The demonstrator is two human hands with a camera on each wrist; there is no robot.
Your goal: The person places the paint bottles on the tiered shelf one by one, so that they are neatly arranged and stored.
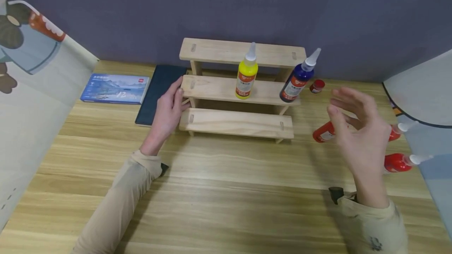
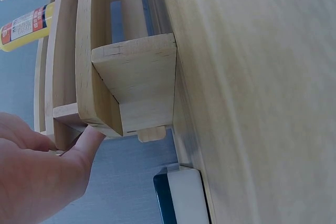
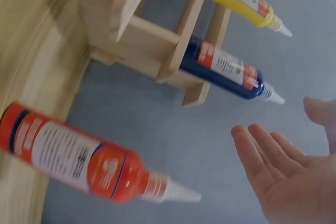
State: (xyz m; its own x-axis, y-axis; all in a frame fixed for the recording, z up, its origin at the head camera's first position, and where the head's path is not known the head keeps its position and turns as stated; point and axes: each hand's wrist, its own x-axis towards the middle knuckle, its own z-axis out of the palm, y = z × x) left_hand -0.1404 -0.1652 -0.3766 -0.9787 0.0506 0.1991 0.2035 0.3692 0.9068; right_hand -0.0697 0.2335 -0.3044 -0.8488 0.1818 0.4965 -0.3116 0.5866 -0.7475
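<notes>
A three-tier wooden stand (image 1: 236, 122) stands on the table, and my left hand (image 1: 167, 107) grips the left end of its middle tier. The left wrist view shows the thumb and fingers (image 2: 88, 141) about that board end. Upright on the middle tier are a yellow paint bottle (image 1: 246, 77) and, near its right end, a dark blue paint bottle (image 1: 297, 80), both with white nozzles. To the right of the stand my right hand (image 1: 363, 132) is in the air, fingers apart from the thumb, holding nothing. It partly hides an orange-red paint bottle (image 1: 323, 132) in the head view.
Two red bottles (image 1: 397, 162) stand at the table's right side, one partly behind my right hand. A small red-lidded jar (image 1: 317, 86) is right of the stand. On the left lie a blue flat box (image 1: 114, 88) and a dark notebook (image 1: 155, 93). A grey-blue partition (image 1: 226, 7) rises behind.
</notes>
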